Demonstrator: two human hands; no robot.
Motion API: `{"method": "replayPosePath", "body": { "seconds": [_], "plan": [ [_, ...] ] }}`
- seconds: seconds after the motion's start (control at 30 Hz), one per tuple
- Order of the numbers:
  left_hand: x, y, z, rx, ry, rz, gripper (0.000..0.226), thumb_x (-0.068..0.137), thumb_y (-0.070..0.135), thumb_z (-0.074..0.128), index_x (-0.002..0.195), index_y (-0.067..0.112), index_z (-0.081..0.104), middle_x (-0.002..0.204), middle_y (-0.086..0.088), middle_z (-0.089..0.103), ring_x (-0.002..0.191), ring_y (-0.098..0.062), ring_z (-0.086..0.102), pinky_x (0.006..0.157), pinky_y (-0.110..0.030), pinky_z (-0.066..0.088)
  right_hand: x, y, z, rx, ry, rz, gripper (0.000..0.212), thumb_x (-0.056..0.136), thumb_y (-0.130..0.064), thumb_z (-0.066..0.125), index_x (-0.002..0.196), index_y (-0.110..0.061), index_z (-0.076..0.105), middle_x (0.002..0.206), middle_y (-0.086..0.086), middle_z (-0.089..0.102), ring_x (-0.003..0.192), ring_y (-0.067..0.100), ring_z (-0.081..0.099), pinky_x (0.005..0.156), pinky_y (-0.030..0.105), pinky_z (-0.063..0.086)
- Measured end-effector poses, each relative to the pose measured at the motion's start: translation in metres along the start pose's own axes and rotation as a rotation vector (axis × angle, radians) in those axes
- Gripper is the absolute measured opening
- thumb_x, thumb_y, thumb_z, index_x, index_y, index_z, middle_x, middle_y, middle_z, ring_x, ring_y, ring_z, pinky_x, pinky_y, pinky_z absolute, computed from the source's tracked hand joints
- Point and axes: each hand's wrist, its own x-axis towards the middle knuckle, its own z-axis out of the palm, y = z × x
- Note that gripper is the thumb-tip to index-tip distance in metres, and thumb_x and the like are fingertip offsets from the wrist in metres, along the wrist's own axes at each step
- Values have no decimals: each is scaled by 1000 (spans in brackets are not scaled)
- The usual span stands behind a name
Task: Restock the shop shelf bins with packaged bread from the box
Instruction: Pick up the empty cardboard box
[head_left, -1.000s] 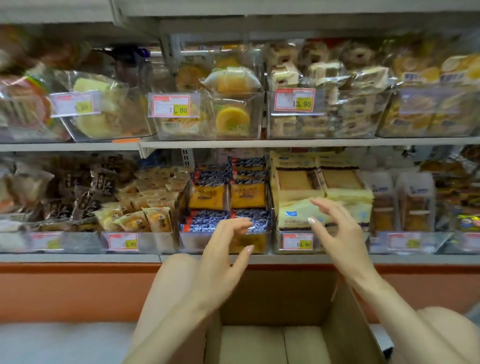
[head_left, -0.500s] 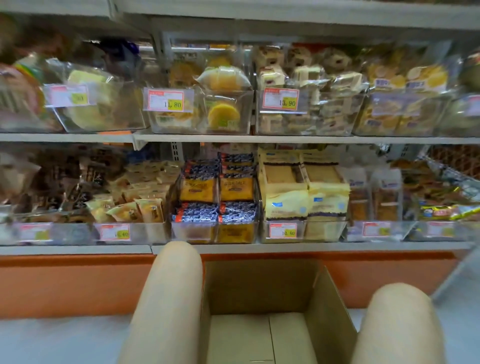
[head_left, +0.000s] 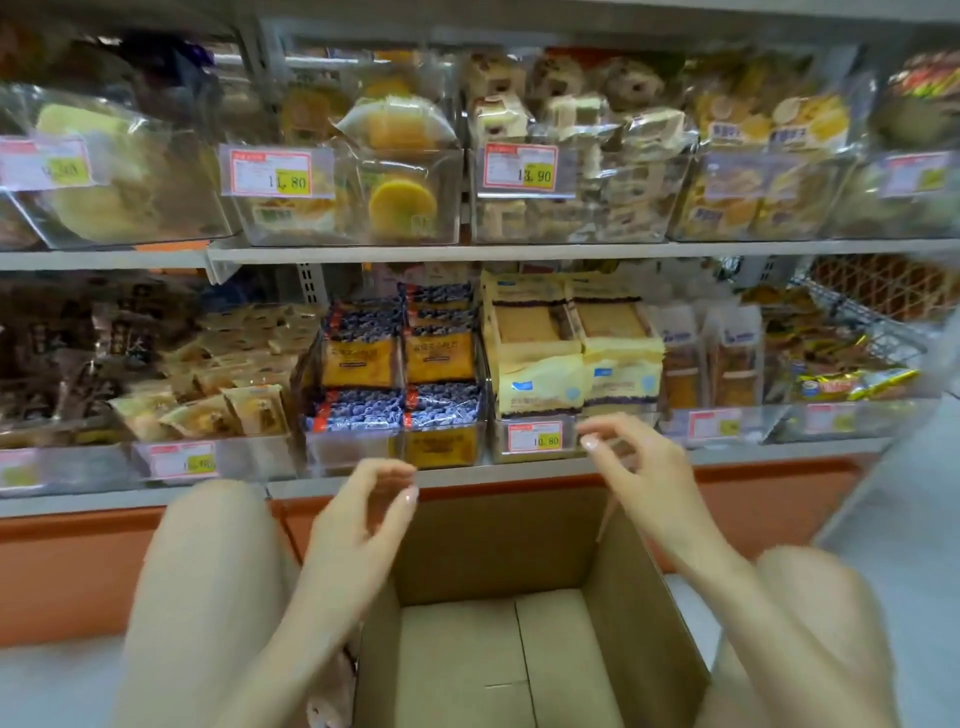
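Reference item: the open brown cardboard box (head_left: 498, 545), which stands on the floor between the person's knees with its back wall just below the grey metal lower shelf (head_left: 467, 474). The left knee (head_left: 202, 571) rises beside the box's left wall. Up and to the left of the box, a clear plastic bin of tan-wrapped buns (head_left: 208, 410) sits on that shelf. The left hand (head_left: 358, 525) is in the air over the box's rear left corner. Its palm is turned inward and its fingers are loosely curved and apart from the thumb, gripping nothing. Its outline is slightly blurred. Directly above the box's back wall, a clear plastic bin of blue-and-orange bread packets (head_left: 397, 374) is filled in two columns. Inside the box, the bare cardboard flap floor is visible. Above the box's rear right corner, a clear plastic bin of pale yellow bread packets (head_left: 571, 364) carries a red-and-white price tag (head_left: 535, 435) on its front. The right hand (head_left: 641, 478) is raised over the box's right wall, in front of that bin's lower edge. Its fingers are relaxed and parted, with the thumb apart from the forefinger, holding nothing. Up and to the right of the box stand a clear plastic bin of white-wrapped bread slices (head_left: 711, 358) and then a wire basket of yellow packets (head_left: 852, 364). The right knee (head_left: 810, 623) is just right of the box's right wall.
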Motion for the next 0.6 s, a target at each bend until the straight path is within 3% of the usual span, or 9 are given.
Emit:
{"method": "replayPosePath", "body": {
  "seconds": [0.1,0.2,0.3,0.4,0.6],
  "plan": [
    [0,-52,45,479,-253,-412,24,94,30,52,117,28,54,135,-9,38,124,-29,40,100,-39,37,-10,82,45,-612,-544,479,32,92,-32,57,124,-28,56,138,8,37,128,29,37,102,43,39],
    [-17,-101,74,612,-493,-670,33,95,29,49,128,29,47,138,-14,29,125,-33,35,105,-41,34,-56,144,56,-744,-658,727,36,94,-20,50,130,-27,52,145,14,22,131,34,32,105,44,37],
    [-32,-127,86,647,-552,-644,36,96,13,40,131,20,47,135,-15,42,120,-30,49,98,-34,42,-82,171,52,-710,-644,754,38,93,-9,42,128,-19,54,136,11,39,118,30,50,96,35,45],
    [-40,-128,92,758,-539,-554,37,92,-2,32,122,10,50,128,-13,53,118,-28,52,91,-34,44,-90,176,45,-711,-670,724,39,91,-4,41,123,-20,58,128,7,57,114,25,55,88,30,46],
    [-40,-103,117,798,-599,-394,21,91,5,46,111,10,50,117,-9,58,109,-25,56,85,-33,47,-91,188,6,-820,-674,773,39,90,-7,43,121,-23,60,127,2,58,117,23,54,93,29,45]
  ]
}}
